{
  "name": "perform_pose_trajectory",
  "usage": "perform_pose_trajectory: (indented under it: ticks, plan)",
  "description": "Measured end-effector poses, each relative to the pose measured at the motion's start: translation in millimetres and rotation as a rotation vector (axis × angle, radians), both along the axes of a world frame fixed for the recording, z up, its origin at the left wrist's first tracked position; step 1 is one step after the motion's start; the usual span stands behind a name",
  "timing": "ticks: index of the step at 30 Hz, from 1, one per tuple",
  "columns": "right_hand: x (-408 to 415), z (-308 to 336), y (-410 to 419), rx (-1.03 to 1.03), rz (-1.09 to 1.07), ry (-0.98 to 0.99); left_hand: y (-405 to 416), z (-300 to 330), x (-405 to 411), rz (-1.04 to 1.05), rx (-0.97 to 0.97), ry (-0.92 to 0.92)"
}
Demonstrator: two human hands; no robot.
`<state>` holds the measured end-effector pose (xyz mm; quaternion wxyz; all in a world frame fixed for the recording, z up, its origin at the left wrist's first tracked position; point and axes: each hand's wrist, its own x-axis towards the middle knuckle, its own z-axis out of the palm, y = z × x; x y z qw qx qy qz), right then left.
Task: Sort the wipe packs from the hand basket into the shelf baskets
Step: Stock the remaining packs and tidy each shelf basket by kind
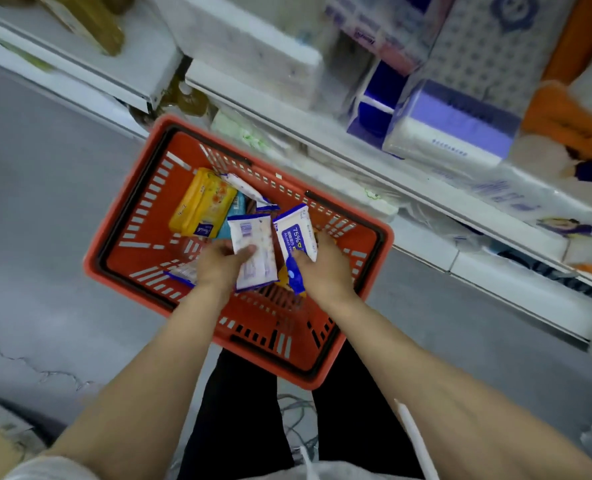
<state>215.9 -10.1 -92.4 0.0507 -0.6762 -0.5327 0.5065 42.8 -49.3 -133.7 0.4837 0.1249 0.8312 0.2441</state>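
Over an orange hand basket (121, 258) on the grey floor, a person reaches in with both hands. The left hand (223, 259) has its fingers (247, 251) closed on a white wipe pack (254, 252); the right hand (324, 268) grips a blue-and-white alcohol wipe pack (296, 237), with a small blue pack (296, 277) just under its thumb. Beyond the fingers lie a yellow pack (201, 202), a teal one (234, 211) and another white pack (247, 190); one more sits just left of the left hand. The shelf (374, 168) beyond holds tissue packs, but its baskets cannot be made out. Judging by the packs remaining, the sorting looks far from finished.
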Motion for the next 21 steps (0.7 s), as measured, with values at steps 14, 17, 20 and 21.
perform_pose_trajectory:
  ticks: [14, 17, 20, 21]
  plan:
    - [2.4, 122.5, -40.5, 0.186, -0.521, 0.436, -0.3, 150.2, 55.0, -0.290, 0.403, -0.302]
    - [21.2, 141.7, -59.8, 0.209, -0.720, 0.554, 0.8, 168.5, 63.9, -0.341, 0.464, -0.260]
    - [52.1, 163.1, -75.6, 0.233, -0.846, 0.623, 5.4, 189.4, 78.1, -0.343, 0.500, -0.225]
    - [65.2, 170.0, -80.2, 0.257, -0.880, 0.625, 7.2, 197.0, 88.5, -0.388, 0.505, -0.269]
